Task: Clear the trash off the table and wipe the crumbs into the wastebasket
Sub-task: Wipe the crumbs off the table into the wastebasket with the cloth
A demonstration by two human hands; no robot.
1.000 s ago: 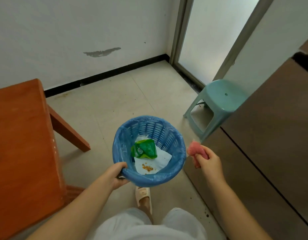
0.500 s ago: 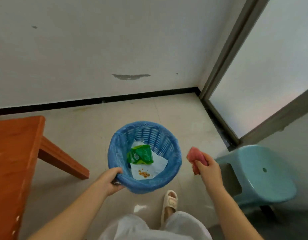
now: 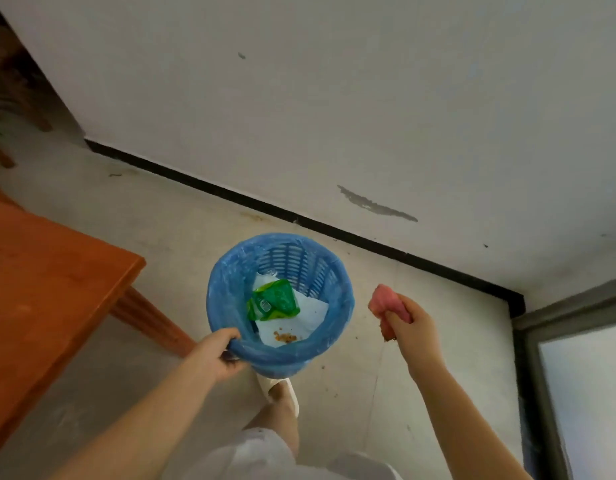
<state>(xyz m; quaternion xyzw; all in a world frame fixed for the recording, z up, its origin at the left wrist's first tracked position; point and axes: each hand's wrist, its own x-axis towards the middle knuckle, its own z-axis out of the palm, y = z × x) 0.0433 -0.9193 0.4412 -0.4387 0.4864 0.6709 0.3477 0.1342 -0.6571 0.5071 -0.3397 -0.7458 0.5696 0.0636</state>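
Left hand (image 3: pixel 219 355) fingers clamp the wastebasket (image 3: pixel 230 282) rim, right hand (image 3: pixel 415 329) fingers squeeze a pink cloth (image 3: pixel 386 303); wrapper (image 3: pixel 277 299) label unreadable.

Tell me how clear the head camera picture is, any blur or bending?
Head view: wide-angle bending tilts the baseboard; the far left corner is dark and smeared; wastebasket, green wrapper and both hands, left, right, read fairly sharp; light is soft, without glare.
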